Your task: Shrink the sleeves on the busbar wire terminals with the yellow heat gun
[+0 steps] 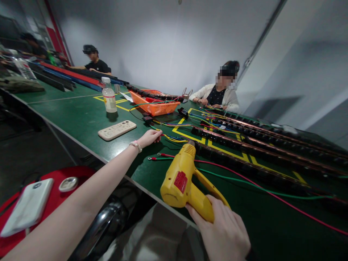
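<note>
My right hand (pixel 221 228) is wrapped round the handle of a yellow heat gun (pixel 176 177), whose nozzle points away from me at a bundle of coloured wires (pixel 175 139). My left hand (pixel 150 137) pinches the near end of those wires just above the table. The wires run right to a long dark strip (pixel 217 154) with black blocks along it. Below the nozzle lie a red cable (pixel 231 170) and a green cable (pixel 239 183) with ring terminals at their ends. A black connector (pixel 147 119) sits beyond my left hand.
A phone in a beige case (pixel 116 130) and a drink bottle (pixel 109 96) stand left on the green table (pixel 73 114). An orange basket (pixel 154 108) is further back. More copper-coloured strips (pixel 261 127) lie right. One person (pixel 220 90) sits opposite; others work far left. A red stool (pixel 81 173) holds a white device (pixel 27 206).
</note>
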`<state>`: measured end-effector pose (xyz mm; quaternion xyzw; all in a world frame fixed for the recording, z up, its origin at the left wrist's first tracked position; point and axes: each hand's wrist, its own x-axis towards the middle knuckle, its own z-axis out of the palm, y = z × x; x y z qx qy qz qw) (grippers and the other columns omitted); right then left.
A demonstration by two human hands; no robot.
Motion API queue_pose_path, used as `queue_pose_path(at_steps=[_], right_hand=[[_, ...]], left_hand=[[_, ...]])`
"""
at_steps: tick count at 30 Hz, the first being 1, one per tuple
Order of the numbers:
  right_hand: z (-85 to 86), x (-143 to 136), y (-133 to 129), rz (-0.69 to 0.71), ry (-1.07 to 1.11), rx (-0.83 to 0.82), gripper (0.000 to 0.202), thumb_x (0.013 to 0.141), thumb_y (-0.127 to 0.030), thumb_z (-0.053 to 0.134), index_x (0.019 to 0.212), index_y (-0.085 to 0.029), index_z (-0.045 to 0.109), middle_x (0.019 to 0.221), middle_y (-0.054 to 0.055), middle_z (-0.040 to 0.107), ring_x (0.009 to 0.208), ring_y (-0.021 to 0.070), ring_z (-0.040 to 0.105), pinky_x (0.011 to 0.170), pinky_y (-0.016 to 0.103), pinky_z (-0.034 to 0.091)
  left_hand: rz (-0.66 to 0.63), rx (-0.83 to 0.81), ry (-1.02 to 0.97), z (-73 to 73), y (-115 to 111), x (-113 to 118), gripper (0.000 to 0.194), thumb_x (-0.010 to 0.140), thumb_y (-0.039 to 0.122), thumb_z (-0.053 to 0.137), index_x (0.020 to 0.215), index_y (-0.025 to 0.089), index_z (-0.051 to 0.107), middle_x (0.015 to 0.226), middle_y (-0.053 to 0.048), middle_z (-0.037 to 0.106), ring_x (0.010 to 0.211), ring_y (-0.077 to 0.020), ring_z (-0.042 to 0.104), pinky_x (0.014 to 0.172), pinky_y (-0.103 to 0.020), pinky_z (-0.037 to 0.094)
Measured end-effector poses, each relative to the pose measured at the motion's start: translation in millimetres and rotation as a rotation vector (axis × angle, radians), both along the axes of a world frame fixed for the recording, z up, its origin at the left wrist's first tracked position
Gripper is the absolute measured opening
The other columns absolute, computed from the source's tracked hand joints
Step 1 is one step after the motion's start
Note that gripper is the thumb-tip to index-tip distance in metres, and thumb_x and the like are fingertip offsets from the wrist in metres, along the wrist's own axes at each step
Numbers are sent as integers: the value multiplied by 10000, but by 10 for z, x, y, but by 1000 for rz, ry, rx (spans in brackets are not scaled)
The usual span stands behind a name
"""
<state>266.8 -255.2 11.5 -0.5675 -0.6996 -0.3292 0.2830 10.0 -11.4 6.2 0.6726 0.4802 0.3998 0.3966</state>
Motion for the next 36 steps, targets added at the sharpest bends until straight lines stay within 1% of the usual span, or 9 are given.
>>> queue_pose_path(at_steps=[5,10,14,22,25,30,33,36], right_hand=[[11,5,-5,-6,-2,-10,467,806,-585,546,913,-131,576,755,17,616,705,145,529,709,283,359],[7,-47,3,-24,-3,-12,467,800,-579,557,917,-127,574,759,20,611,698,143,520,707,286,355],[-26,-182,4,-15,42,-35,457,800,-580,555,914,-138,580,758,21,607,701,145,522,714,294,346],[-88,-495,71,88,140,-47,496,801,-611,531,911,-130,584,746,29,589,707,142,506,725,297,330],[-117,-623,119,124,186,-47,508,809,-619,510,917,-128,582,752,34,586,715,147,500,732,305,326],[-141,-796,204,180,230,-71,511,803,-635,501,909,-142,581,741,25,572,710,144,486,734,304,318],[-147,-837,229,194,238,-69,510,807,-639,490,905,-147,577,741,25,570,707,145,480,734,304,315],[-152,-844,233,197,240,-70,502,803,-634,501,906,-149,572,740,23,570,708,146,480,737,304,316]], left_hand=[[23,-10,17,24,-16,11,529,796,610,450,610,120,514,579,-32,506,524,-88,439,508,-208,346],[34,8,13,-3,1,19,462,819,550,440,660,121,508,610,-22,499,526,-83,437,505,-202,353],[48,19,-5,-55,45,19,419,823,534,434,742,129,508,644,-13,496,539,-86,443,502,-202,363],[49,-28,-77,-70,54,18,509,793,620,437,751,120,518,683,-26,512,572,-96,458,512,-214,362],[69,-21,-49,-53,43,16,548,792,653,406,741,120,526,661,-23,510,572,-103,441,528,-226,344],[115,17,82,17,19,5,613,755,721,379,612,135,483,590,-10,457,577,-115,380,553,-249,295],[136,11,82,57,-5,2,632,747,744,360,585,140,455,573,-3,412,573,-112,343,551,-255,277],[102,8,65,82,-35,-1,632,750,742,366,598,136,457,590,-5,417,567,-106,341,543,-253,281]])
